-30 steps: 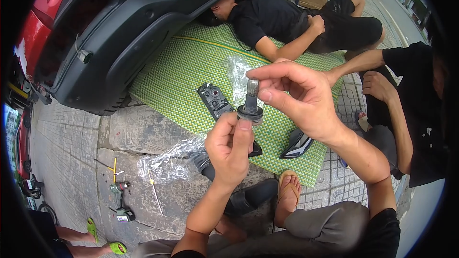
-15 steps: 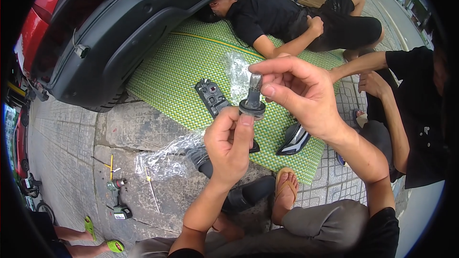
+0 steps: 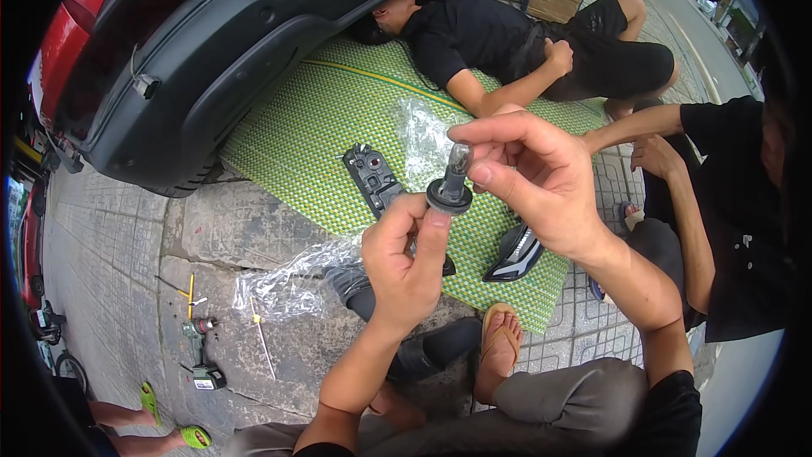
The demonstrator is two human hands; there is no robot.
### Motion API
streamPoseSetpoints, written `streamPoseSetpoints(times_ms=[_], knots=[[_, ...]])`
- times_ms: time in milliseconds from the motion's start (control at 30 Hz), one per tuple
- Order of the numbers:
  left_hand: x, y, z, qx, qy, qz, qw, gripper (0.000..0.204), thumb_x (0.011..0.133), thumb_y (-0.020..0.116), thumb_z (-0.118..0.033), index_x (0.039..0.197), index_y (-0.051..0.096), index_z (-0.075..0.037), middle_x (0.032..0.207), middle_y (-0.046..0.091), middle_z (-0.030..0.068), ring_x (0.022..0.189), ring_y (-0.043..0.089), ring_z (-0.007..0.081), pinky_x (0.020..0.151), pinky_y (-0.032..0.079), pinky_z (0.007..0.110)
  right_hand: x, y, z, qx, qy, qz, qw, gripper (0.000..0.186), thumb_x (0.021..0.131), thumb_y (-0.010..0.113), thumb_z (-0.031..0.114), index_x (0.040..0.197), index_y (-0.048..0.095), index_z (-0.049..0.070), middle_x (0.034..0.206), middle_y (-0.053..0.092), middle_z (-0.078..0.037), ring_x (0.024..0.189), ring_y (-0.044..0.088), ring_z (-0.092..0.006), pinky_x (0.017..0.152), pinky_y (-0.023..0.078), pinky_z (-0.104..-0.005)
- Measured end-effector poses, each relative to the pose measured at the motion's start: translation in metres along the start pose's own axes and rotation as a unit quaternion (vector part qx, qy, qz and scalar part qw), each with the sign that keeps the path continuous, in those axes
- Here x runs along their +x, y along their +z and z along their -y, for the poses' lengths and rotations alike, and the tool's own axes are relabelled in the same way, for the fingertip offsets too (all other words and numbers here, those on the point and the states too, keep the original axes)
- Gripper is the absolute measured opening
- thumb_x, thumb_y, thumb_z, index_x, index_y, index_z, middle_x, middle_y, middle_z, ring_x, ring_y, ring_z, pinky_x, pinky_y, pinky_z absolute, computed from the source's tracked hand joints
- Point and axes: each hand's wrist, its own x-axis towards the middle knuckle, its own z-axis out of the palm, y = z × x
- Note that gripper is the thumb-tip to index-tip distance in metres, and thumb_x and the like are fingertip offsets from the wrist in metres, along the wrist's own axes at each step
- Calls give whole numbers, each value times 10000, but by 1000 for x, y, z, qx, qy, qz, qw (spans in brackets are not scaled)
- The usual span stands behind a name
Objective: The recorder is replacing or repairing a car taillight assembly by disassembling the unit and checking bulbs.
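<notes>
My left hand (image 3: 402, 258) pinches a black bulb socket (image 3: 449, 195) between thumb and fingers, above the mat. A small clear light bulb (image 3: 459, 157) stands up from the socket, tilted slightly right. The fingers of my right hand (image 3: 541, 178) curl about the bulb's glass, index fingertip at its top and thumb beside its lower part; how firmly they grip is hard to tell. Behind my left hand, a black lamp housing (image 3: 372, 176) lies on the mat. Below my right hand rests a glossy black lamp piece (image 3: 514, 254).
Clear plastic wrap (image 3: 296, 279) lies on the pavement, and more plastic (image 3: 423, 140) on the green mat (image 3: 279, 152). A cordless drill (image 3: 201, 355) and a yellow-handled tool (image 3: 191, 292) are at left. The car's dark bumper (image 3: 228, 59) overhangs a person lying down (image 3: 491, 42); another person (image 3: 732, 228) sits at right.
The socket and bulb have tipped slightly to the right, showing more of the clear glass. My right hand has shifted a little to the right with its fingers still at the bulb.
</notes>
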Motion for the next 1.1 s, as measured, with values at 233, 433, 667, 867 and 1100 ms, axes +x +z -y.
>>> streamPoseSetpoints(times_ms=[233, 433, 667, 867, 1100], knots=[[0, -1, 2, 2, -2, 0, 1000, 248, 1053, 573, -229, 995, 587, 11, 696, 551, 1, 579, 474, 46, 522, 381, 210, 2, 1, 2, -21, -16, -1, 1000, 293, 908, 693, -10, 1201, 698, -1, 969, 645, -24, 833, 617, -56, 755, 503, -209], [-2, 1, 1, 0, -2, 6, 1000, 247, 1057, 570, -231, 1007, 585, 11, 700, 548, 0, 582, 480, 48, 522, 387, 209, -1, 0, 4, -42, -38, -2, 998, 290, 901, 696, -13, 1191, 705, 4, 946, 643, -21, 821, 621, -60, 745, 504, -210], [4, 6, 11, -201, -90, 7, 975, 214, 1073, 534, -218, 995, 574, -23, 661, 464, -33, 547, 407, 43, 499, 353, 217, -2, 10, -16, -11, 4, -7, 1000, 361, 942, 675, 33, 1298, 625, -5, 1006, 654, -32, 847, 632, -80, 765, 509, -214], [-9, 34, 88, -249, -226, -10, 942, 208, 1057, 572, -231, 1043, 630, -32, 655, 473, -62, 559, 420, 15, 478, 312, 209, -50, 8, -87, 71, 219, -13, 973, 384, 1009, 645, 114, 1358, 555, -19, 1113, 674, -66, 998, 639, -104, 895, 516, -280], [11, -50, 189, 113, -116, -225, 961, 206, 989, 674, -179, 998, 671, 27, 771, 635, 6, 697, 544, 58, 612, 445, 253, -49, -21, -142, -3, 307, -23, 951, 411, 1004, 655, 133, 1372, 557, -24, 1060, 699, -52, 886, 667, -103, 765, 515, -253]])
